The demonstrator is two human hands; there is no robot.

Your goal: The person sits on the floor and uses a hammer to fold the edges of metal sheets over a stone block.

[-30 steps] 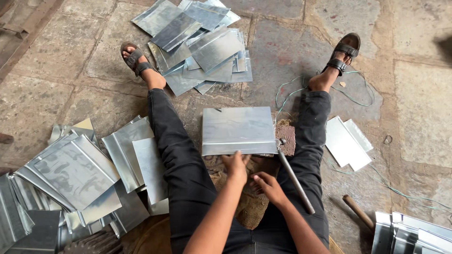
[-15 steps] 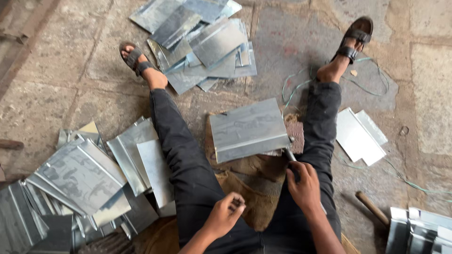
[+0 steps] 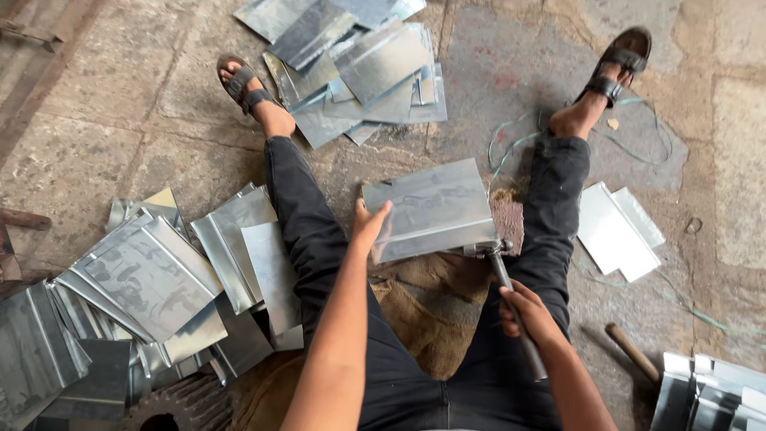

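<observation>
We sit on the stone floor [image 3: 159, 96] with legs spread. Our left hand [image 3: 369, 227] grips the left edge of a folded metal sheet [image 3: 431, 209] lying between our knees, fingers closed on it. Our right hand [image 3: 527, 313] is wrapped around the handle of a hammer [image 3: 511, 299], whose head touches the sheet's near right corner. More sheets [image 3: 152, 279] are stacked at our left.

– Where does the folded metal sheet [image 3: 431, 209] sit?

– Mid-frame, between the outstretched legs, with the left hand [image 3: 369, 227] on its left edge and the hammer [image 3: 511, 299] at its lower right corner, held by the right hand [image 3: 527, 313].

– And the other sheets?

– One sheet pile [image 3: 351, 64] at top centre, a bigger stack [image 3: 152, 279] at lower left, and two flat pieces [image 3: 618, 231] at right.
</observation>
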